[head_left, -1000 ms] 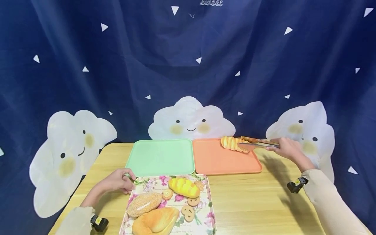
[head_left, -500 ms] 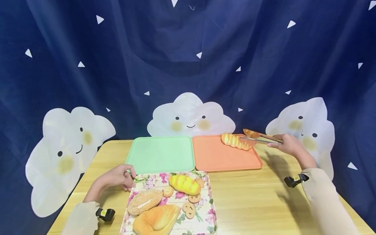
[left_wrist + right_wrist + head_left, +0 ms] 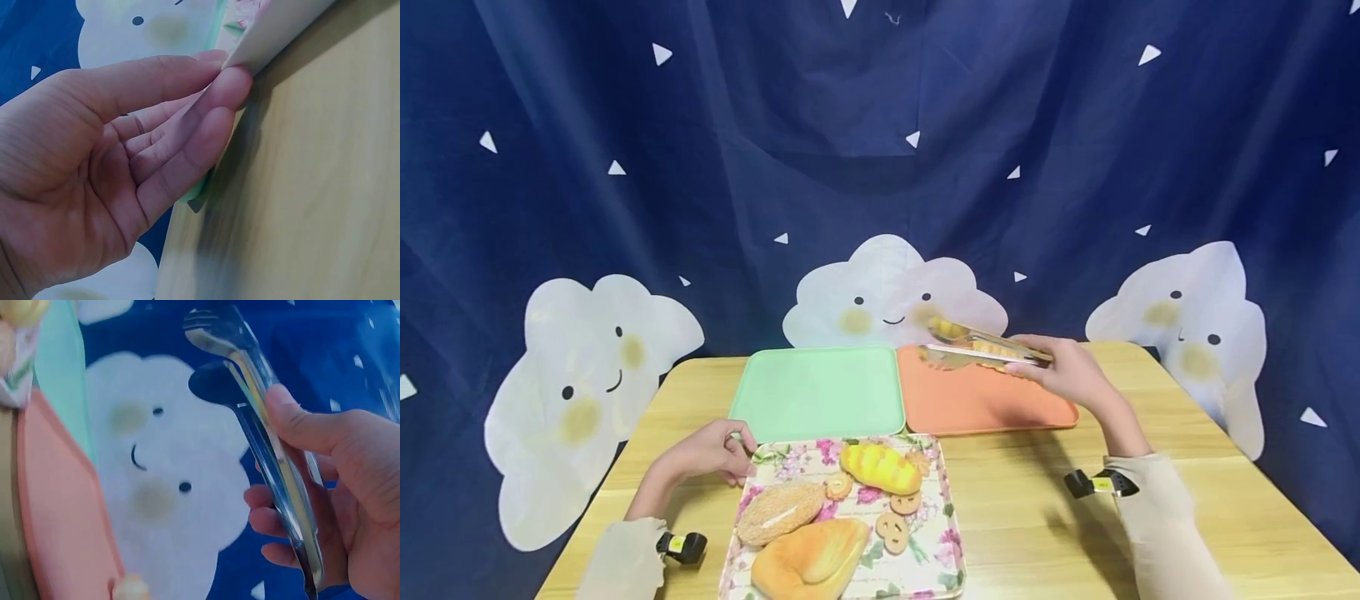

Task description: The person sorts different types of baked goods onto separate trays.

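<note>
My left hand (image 3: 711, 454) pinches the back left corner of a floral tray (image 3: 925, 571) between thumb and fingers; the rim (image 3: 269, 44) shows in the left wrist view. My right hand (image 3: 1067, 371) grips metal serving tongs (image 3: 992, 356) raised over the orange tray (image 3: 955, 408). Their ends stand apart with nothing between them in the right wrist view. A ridged bread roll (image 3: 131, 589) lies on the orange tray, mostly hidden behind the tongs in the head view. The floral tray carries a yellow ridged bread (image 3: 880, 468), a sesame bread (image 3: 781, 512) and a folded bread (image 3: 812, 560).
A green tray (image 3: 820, 392) sits left of the orange one, at the back of the wooden table (image 3: 1022, 517). Several small biscuits (image 3: 892, 533) lie among the breads. A dark blue curtain (image 3: 880, 183) with cloud faces hangs behind the table.
My right hand has let the ridged roll out of the tongs onto the orange tray and moved the tongs up and left. My left hand stays at the floral tray's corner.
</note>
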Available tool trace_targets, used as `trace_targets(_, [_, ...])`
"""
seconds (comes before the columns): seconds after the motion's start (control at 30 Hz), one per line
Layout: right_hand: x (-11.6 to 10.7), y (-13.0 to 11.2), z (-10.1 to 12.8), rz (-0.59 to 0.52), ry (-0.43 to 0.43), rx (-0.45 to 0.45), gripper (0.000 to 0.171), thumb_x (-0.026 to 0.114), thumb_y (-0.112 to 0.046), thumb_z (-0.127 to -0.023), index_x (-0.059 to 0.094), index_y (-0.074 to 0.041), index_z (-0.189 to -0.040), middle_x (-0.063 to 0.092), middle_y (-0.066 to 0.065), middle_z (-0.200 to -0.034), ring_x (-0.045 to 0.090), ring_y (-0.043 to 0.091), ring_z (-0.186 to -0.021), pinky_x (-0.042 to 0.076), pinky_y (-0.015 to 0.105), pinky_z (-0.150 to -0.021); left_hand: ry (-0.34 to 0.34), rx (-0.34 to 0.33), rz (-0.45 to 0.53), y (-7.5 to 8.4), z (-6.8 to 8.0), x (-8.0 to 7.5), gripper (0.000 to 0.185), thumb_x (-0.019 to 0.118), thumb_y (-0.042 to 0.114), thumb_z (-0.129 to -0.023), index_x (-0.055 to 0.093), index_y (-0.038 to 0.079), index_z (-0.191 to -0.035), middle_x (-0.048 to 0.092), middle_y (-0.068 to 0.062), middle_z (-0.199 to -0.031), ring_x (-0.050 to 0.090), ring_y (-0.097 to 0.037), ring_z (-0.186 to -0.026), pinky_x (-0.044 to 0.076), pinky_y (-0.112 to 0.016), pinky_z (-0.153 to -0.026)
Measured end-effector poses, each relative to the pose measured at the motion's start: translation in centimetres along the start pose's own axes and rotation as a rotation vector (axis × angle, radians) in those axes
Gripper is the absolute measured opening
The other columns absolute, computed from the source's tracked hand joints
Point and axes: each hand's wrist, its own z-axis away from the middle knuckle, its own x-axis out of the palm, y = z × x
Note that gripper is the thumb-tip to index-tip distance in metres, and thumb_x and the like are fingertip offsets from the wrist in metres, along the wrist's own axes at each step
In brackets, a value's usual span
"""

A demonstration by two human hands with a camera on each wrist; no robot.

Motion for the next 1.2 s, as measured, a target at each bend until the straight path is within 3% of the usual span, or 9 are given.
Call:
trace_targets(0.17, [1.3,-3.7,-0.2,-0.038,-0.048,-0.183,0.050,0.081,-0.036,-0.087,0.070,-0.013,-0.130,0.076,0.004,-0.112,0.065,0.011,-0.083,0.053,0.032,-0.072,0.028,-0.002,0.017,-0.2,0.0,0.3,0.033,0.074,-0.001,-0.084,0.053,-0.013,-0.106,0.070,-0.013,-0.076,0.068,-0.019,-0.066,0.063,-0.035,-0.065])
trace_targets(0.3, [2.2,-4.9,0.0,-0.027,-0.103,-0.253,0.046,0.085,-0.033,-0.083,0.074,-0.013,-0.123,0.076,-0.002,-0.104,0.065,0.001,-0.077,0.055,0.027,-0.070,0.028,-0.012,0.012,-0.2,0.1,0.4,0.034,0.073,-0.001,-0.083,0.052,-0.012,-0.108,0.070,-0.012,-0.075,0.067,-0.019,-0.067,0.062,-0.035,-0.065])
trace_targets(0.53, [3.2,-5.7,0.5,0.006,-0.296,-0.279,0.038,0.083,-0.041,-0.082,0.075,-0.021,-0.113,0.063,-0.015,-0.079,0.047,-0.002,-0.063,0.040,0.019,-0.058,0.001,0.020,0.009,-0.2,-0.1,0.3,0.033,0.072,-0.002,-0.084,0.051,-0.014,-0.107,0.069,-0.009,-0.074,0.067,-0.017,-0.066,0.062,-0.033,-0.064])
trace_targets(0.7, [3.7,-6.3,0.6,0.004,-0.399,-0.271,0.035,0.079,-0.050,-0.082,0.075,-0.027,-0.109,0.061,-0.017,-0.078,0.047,0.000,-0.065,0.039,0.020,-0.059,-0.024,0.040,0.016,-0.2,-0.2,0.1,0.031,0.071,-0.003,-0.085,0.050,-0.015,-0.105,0.070,-0.008,-0.073,0.067,-0.016,-0.065,0.062,-0.032,-0.064])
trace_targets(0.97, [4.1,-6.4,0.8,0.026,-0.461,-0.273,0.035,0.077,-0.053,-0.083,0.075,-0.027,-0.106,0.071,-0.016,-0.091,0.055,-0.001,-0.073,0.046,0.022,-0.066,-0.031,0.050,0.029,0.0,-0.3,0.0,0.031,0.071,-0.003,-0.086,0.050,-0.015,-0.105,0.070,-0.018,-0.077,0.067,-0.016,-0.065,0.062,-0.033,-0.064])
trace_targets(1.2, [4.3,-6.5,0.9,0.002,-0.506,-0.264,0.034,0.075,-0.055,-0.086,0.074,-0.025,-0.102,0.068,-0.017,-0.085,0.054,0.001,-0.070,0.045,0.022,-0.064,-0.040,0.055,0.033,-0.3,-0.2,0.0,0.031,0.071,-0.003,-0.086,0.049,-0.015,-0.105,0.068,-0.008,-0.073,0.066,-0.015,-0.065,0.062,-0.032,-0.064])
